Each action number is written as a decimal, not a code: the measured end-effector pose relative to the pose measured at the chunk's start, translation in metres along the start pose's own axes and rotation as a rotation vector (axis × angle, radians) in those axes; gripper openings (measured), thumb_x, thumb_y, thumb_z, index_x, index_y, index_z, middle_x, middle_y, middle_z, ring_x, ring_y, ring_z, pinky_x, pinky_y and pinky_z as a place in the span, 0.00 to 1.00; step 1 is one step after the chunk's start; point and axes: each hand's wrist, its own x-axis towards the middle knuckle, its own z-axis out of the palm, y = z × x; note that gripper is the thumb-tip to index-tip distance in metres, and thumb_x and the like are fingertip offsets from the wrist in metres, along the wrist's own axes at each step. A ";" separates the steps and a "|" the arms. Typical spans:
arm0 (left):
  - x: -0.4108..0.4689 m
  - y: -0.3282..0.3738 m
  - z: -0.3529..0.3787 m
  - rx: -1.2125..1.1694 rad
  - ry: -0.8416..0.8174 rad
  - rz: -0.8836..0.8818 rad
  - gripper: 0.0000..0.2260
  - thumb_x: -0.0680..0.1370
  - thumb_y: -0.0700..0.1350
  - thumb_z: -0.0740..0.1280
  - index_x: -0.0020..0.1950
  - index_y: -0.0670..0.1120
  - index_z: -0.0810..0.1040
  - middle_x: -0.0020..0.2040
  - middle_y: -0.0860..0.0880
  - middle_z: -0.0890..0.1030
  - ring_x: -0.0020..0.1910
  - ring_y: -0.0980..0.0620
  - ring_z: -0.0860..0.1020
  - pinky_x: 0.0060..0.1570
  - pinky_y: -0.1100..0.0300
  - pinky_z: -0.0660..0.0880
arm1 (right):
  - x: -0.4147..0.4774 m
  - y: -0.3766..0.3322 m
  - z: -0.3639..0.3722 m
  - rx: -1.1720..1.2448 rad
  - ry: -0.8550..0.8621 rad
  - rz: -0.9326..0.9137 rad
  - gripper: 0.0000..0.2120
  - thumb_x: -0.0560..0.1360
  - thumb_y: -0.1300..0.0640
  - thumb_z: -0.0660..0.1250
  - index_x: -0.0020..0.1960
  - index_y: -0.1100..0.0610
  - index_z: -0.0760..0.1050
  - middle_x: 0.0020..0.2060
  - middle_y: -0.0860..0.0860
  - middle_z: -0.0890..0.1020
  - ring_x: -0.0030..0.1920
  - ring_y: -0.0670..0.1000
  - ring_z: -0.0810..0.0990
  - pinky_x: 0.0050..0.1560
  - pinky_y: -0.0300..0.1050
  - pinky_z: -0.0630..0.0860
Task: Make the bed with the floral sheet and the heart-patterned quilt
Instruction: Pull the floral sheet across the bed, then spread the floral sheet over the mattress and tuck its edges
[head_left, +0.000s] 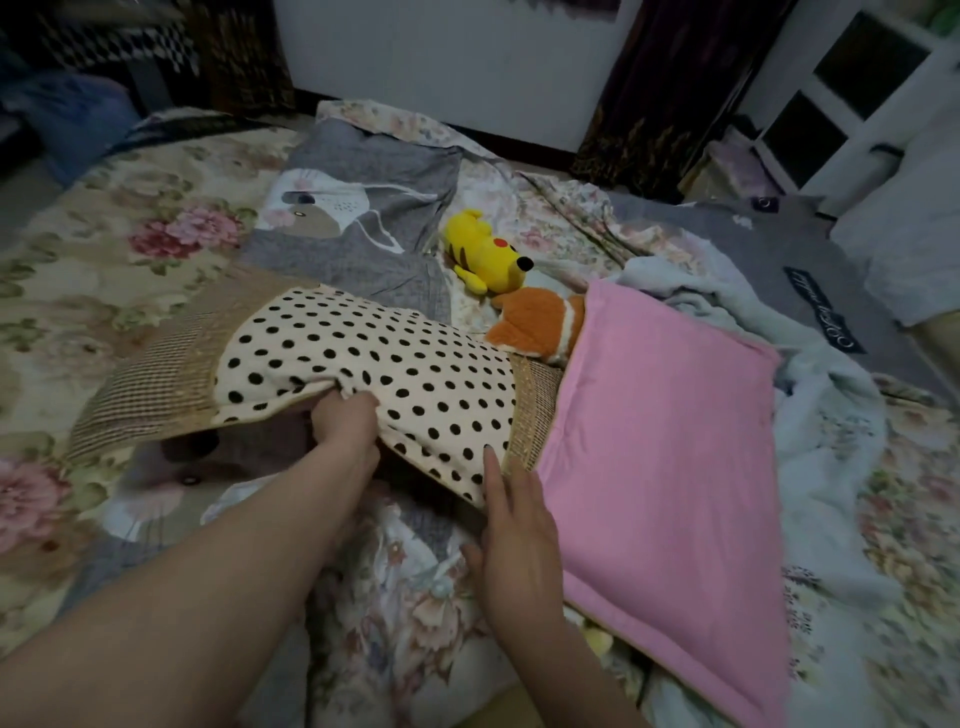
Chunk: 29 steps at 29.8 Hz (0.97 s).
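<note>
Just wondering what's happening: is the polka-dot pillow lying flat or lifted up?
Lifted at its near edge: a dark gap shows beneath the polka-dot pillow there, while its far edge lies low against the grey pillow.

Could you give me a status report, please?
Left hand grips edge of cream black-dotted pillow; right hand flat at its corner. Floral sheet cluttered: yellow plush toy, pink cushion on it.

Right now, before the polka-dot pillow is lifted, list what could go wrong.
1. The left hand grips the polka-dot pillow by its near edge only, so it may sag and drag the woven mat along.
2. The orange plush toy lies against the pillow's far corner, partly under the pink cushion; a pull could tumble it.
3. The right hand rests flat at the pillow's near corner and could pin it.
</note>
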 end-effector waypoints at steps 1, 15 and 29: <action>-0.010 0.007 0.000 0.019 -0.025 0.016 0.14 0.74 0.34 0.66 0.58 0.41 0.79 0.53 0.44 0.82 0.51 0.43 0.80 0.56 0.51 0.78 | 0.006 -0.005 -0.006 -0.008 0.019 -0.005 0.49 0.78 0.56 0.67 0.77 0.42 0.29 0.80 0.51 0.42 0.79 0.55 0.42 0.77 0.49 0.48; -0.094 0.122 -0.064 -0.045 -0.109 0.201 0.12 0.70 0.32 0.68 0.31 0.44 0.72 0.32 0.46 0.76 0.37 0.48 0.75 0.35 0.56 0.70 | 0.045 -0.120 -0.084 -0.127 0.187 -0.175 0.31 0.74 0.65 0.65 0.74 0.46 0.67 0.57 0.53 0.79 0.39 0.61 0.82 0.31 0.48 0.69; -0.261 0.212 -0.040 0.562 -0.326 1.576 0.32 0.73 0.41 0.61 0.77 0.48 0.56 0.80 0.45 0.41 0.80 0.44 0.44 0.75 0.37 0.45 | -0.004 -0.133 -0.281 -0.279 0.661 -0.141 0.25 0.64 0.63 0.76 0.57 0.43 0.81 0.44 0.46 0.84 0.24 0.55 0.78 0.24 0.40 0.62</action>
